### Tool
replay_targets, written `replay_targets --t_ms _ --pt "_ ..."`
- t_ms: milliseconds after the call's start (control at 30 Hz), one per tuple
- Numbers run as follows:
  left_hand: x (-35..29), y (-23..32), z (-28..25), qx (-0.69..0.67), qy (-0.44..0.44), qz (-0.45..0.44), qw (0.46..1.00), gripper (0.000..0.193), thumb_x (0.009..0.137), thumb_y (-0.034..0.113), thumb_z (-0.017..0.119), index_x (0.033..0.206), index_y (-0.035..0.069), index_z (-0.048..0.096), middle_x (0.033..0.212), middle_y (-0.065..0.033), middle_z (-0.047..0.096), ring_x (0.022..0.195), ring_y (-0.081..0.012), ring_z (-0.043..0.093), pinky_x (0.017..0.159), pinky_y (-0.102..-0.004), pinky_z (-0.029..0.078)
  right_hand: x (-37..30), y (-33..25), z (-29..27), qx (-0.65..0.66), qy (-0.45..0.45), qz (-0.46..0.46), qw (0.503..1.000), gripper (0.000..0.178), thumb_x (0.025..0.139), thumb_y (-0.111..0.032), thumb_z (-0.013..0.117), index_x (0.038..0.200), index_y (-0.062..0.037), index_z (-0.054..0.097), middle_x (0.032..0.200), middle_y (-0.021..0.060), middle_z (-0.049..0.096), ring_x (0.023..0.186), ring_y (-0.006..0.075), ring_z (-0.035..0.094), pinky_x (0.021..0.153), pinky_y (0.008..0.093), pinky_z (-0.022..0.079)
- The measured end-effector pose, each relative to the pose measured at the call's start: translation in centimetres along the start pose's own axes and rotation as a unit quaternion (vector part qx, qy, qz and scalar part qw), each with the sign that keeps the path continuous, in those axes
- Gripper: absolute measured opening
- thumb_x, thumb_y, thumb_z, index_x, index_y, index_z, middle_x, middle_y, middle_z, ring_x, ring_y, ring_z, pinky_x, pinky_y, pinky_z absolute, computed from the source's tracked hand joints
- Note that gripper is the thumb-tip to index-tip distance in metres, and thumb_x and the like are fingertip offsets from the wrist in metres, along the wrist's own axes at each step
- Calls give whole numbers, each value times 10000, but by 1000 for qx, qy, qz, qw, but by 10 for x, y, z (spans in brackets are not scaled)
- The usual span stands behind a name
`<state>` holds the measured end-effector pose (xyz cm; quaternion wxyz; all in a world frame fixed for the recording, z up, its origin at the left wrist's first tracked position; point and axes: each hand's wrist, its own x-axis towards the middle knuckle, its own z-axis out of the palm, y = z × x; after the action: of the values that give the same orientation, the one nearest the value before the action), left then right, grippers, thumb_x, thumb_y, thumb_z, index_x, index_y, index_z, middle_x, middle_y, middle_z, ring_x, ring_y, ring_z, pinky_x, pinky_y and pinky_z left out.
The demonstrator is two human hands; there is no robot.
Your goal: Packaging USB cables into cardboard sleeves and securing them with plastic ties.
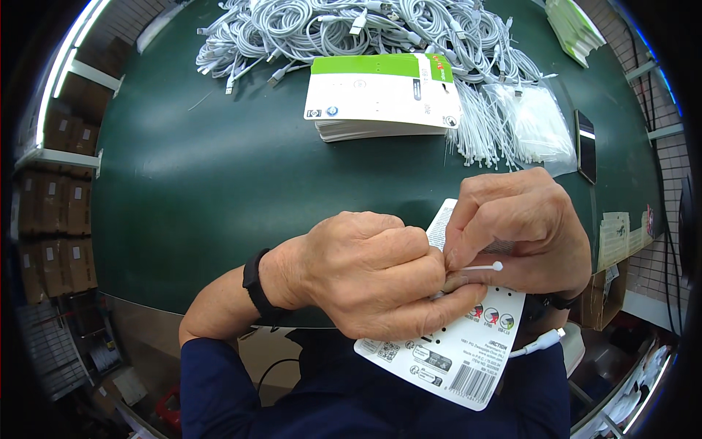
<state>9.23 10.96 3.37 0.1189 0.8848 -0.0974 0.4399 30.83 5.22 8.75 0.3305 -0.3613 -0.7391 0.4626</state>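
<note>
Close to my body, both hands come together over a printed white cardboard packaging card [468, 362]. My left hand [373, 282], with a black band at the wrist, is closed over the card, its fingers curled at the middle. My right hand [519, 227] pinches at the same spot from the right. Between them a white cable tie [479, 267] sticks out, its small head pointing right. Which fingers grip the tie is partly hidden. From behind the card's right edge a white cable plug [541, 342] pokes out; the rest of that cable is hidden.
A stack of green and white cards [380, 95] stands on the green table [183, 197]. Behind it lies a heap of coiled white cables [329, 29]. Loose cable ties [482, 128], a clear plastic bag [537, 121], a phone [586, 146] and more cards [574, 33] lie to the right.
</note>
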Motion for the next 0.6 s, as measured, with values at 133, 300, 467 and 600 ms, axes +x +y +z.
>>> replay_targets --t_ms 133,300,467,600 --pt "1 1 -5 -8 -22 -18 1000 368 713 216 790 1070 129 767 677 45 531 553 -63 495 467 -220 352 1 4 1 -1 22 -9 1000 146 733 50 799 818 -23 705 815 67 688 726 144 685 602 246 524" --pt "3 -3 -11 -44 -16 -42 998 324 728 142 751 1040 58 736 689 46 507 566 -82 506 437 -246 358 1 0 7 72 217 16 973 153 803 39 784 903 2 674 859 68 678 730 112 656 626 225 518" --pt "7 -11 -17 -124 65 -192 971 303 779 98 764 1072 35 720 735 25 575 575 -107 552 464 -260 437 0 14 0 71 448 -166 876 189 833 65 745 989 13 653 904 101 668 720 113 624 633 216 493" --pt "16 -12 -15 -185 201 -377 885 250 853 96 730 1086 19 686 810 -8 632 601 -82 575 479 -247 468 3 20 5 -12 477 -273 835 185 852 70 721 1006 -6 652 897 111 663 714 122 604 606 232 473"
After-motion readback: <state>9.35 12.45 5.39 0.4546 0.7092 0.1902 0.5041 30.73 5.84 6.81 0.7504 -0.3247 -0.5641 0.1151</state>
